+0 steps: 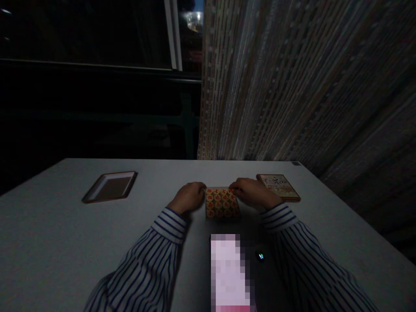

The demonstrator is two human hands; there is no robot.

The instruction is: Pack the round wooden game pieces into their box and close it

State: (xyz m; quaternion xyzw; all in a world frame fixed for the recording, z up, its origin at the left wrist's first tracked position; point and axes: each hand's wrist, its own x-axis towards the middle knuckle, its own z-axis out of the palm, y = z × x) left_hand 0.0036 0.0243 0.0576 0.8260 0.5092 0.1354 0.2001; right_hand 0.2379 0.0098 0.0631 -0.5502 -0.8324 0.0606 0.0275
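In the middle of the table lies a small set of Chinese chess pieces (222, 203), round and tan with red characters, packed in rows in a shallow tray or pack. My left hand (189, 197) has its fingers closed at the far left corner of this set. At the far right corner, my right hand (255, 192) pinches the edge in the same way. Whether the set is lifted off the table cannot be made out. Both forearms are in striped sleeves.
An open, shallow box part (114, 188) with a brown rim lies at the left. On the right rests a printed flat box or lid (279, 187). A phone with a blurred screen (229, 273) and a small lit device (260, 256) are nearest me. A curtain (260, 78) hangs behind the white table (48, 234).
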